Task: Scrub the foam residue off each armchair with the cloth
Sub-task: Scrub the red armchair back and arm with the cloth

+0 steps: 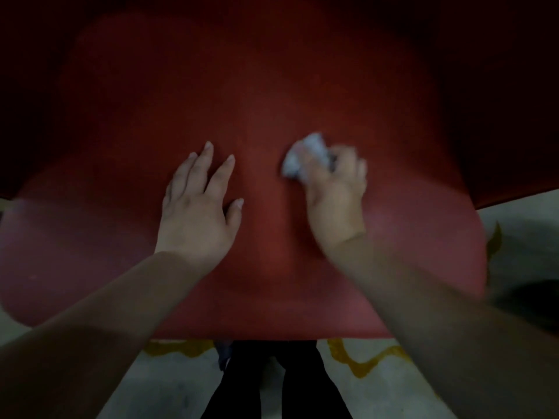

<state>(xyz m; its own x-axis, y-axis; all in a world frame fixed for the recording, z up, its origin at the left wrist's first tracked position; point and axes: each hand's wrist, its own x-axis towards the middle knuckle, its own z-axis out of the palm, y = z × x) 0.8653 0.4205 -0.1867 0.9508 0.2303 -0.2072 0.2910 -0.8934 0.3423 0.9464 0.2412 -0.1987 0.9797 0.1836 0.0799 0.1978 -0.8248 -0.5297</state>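
Armchair [272, 95]: red upholstered, fills most of the head view; upper part in deep shadow, nearer rounded front edge lighter. No foam residue can be made out on it in the dim light. Bare red surface lies open left of the left hand, right of the right hand, and between the two hands.

Floor [514, 225]: pale, with a yellow wavy pattern [360, 358]; shows beyond the chair's right edge and below its front edge.

Legs [272, 385]: the person's, in dark trousers, directly below the chair's front edge at centre.

Left hand [196, 207]: palm down, flat on the seat surface left of centre; fingers straight and spread apart, thumb out to the side, holding nothing.

Right hand [332, 189]: blurred, on the seat surface right of centre, apart from the left hand; fingers curled round the cloth, pressing it to the upholstery.

Cloth [305, 155]: white, bunched into a wad, showing beyond the right hand's fingers at their far left side, touching the red surface.
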